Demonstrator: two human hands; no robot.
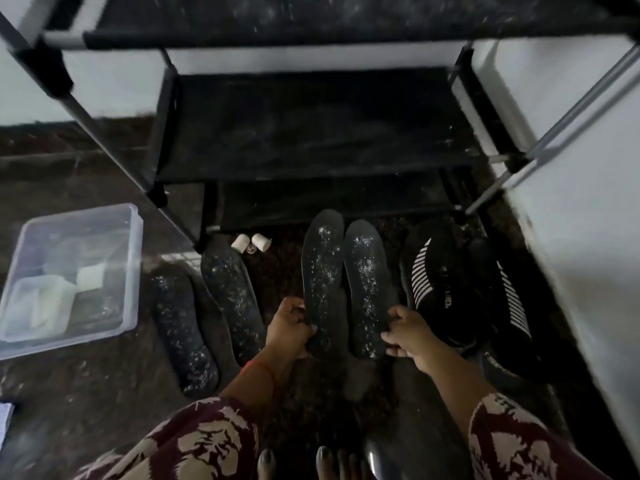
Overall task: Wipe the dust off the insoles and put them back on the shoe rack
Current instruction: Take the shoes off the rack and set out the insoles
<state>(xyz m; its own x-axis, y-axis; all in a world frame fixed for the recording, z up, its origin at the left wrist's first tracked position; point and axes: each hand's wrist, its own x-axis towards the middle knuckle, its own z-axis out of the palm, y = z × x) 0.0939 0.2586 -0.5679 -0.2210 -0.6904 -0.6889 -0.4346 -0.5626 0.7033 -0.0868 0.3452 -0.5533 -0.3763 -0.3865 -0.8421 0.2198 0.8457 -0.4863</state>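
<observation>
Left hand (289,327) fingers grip one dusty insole (322,271), right hand (408,332) fingers grip the other (369,289), both just before the shoe rack (311,133).

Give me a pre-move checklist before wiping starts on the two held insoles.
1. Left hand grips left insole at the heel: ok.
2. Right hand grips right insole at the heel: ok.
3. Dust present on both held insoles: ok, white specks visible.
4. Wiping cloth in hand: not ok, both hands occupied.
5. Cloth in clear plastic bin: cannot tell.
6. Shoe rack shelf free for return: ok, though dusty.
</observation>
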